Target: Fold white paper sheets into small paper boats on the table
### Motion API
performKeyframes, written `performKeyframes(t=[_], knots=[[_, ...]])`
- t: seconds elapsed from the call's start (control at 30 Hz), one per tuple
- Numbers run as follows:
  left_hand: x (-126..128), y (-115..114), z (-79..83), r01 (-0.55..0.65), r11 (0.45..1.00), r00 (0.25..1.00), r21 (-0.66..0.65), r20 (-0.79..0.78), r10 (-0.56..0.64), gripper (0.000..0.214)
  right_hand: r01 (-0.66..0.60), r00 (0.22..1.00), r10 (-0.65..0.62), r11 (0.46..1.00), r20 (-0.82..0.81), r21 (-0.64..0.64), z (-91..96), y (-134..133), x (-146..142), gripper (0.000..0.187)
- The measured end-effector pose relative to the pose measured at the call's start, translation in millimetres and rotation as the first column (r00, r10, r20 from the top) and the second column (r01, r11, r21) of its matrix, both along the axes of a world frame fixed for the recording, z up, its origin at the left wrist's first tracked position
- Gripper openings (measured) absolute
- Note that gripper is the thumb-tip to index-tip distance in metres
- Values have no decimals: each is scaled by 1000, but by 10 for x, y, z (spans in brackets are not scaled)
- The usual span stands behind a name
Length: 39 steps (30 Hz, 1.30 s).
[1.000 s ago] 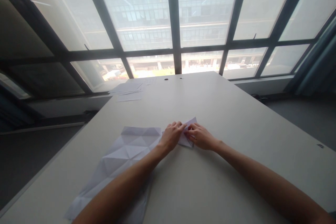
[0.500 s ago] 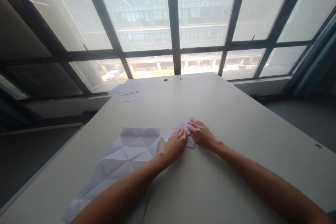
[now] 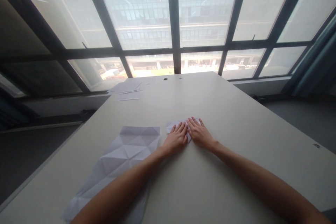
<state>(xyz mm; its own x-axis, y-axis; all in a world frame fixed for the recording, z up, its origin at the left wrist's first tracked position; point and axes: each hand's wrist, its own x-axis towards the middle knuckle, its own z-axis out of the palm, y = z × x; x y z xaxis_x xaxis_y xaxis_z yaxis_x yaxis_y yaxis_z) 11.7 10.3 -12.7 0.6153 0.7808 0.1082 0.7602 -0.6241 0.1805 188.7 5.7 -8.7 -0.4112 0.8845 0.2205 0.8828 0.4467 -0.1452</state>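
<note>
A folded piece of white paper lies on the table, mostly covered by my two hands. My left hand rests flat on its left part with fingers stretched forward. On its right part lies my right hand, fingers outstretched and slightly spread. The fingertips of both hands nearly meet over the middle of the paper. Left of my hands spreads a larger creased sheet of white paper with a pattern of triangular folds; my left forearm crosses over it.
The white table reaches away toward tall windows. Several loose sheets of paper lie at its far left corner. A round cable hole sits near the far edge. A blue curtain hangs at the right.
The folded paper has been turned and lies flatter under my hands. My left fingers have gone from curled to stretched out, and my right hand has flattened beside them.
</note>
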Motion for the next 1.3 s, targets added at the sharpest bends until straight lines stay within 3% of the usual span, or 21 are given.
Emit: performKeyframes(t=[0.1,0.23,0.5,0.67,0.9,1.0,1.13,1.3], knots=[[8,8,5,5,1000,1000,-7,-8,-5,60,-75,997,74,994,-15,-85,1,32,-42,62],[-18,29,-14,-63,998,997,-3,-51,63,66,-83,997,82,985,-16,-152,-31,54,-25,72],[-156,53,-29,-196,981,974,-2,-112,195,78,47,999,-43,983,31,-178,-84,70,288,81],[-206,60,-41,-310,950,944,-29,-125,305,84,64,998,-58,981,35,-184,-106,94,350,82],[-167,65,-28,-359,933,928,2,-109,357,81,79,996,-73,982,43,-174,-119,104,321,72],[-130,57,-21,-387,922,917,29,-95,388,90,98,995,-92,979,37,-178,-105,100,294,71],[-124,21,-12,-333,941,936,56,-97,337,94,118,993,-114,977,31,-177,-84,80,259,70],[-143,-20,35,-76,995,994,67,-72,81,62,47,999,-42,989,34,-142,-50,48,247,56]])
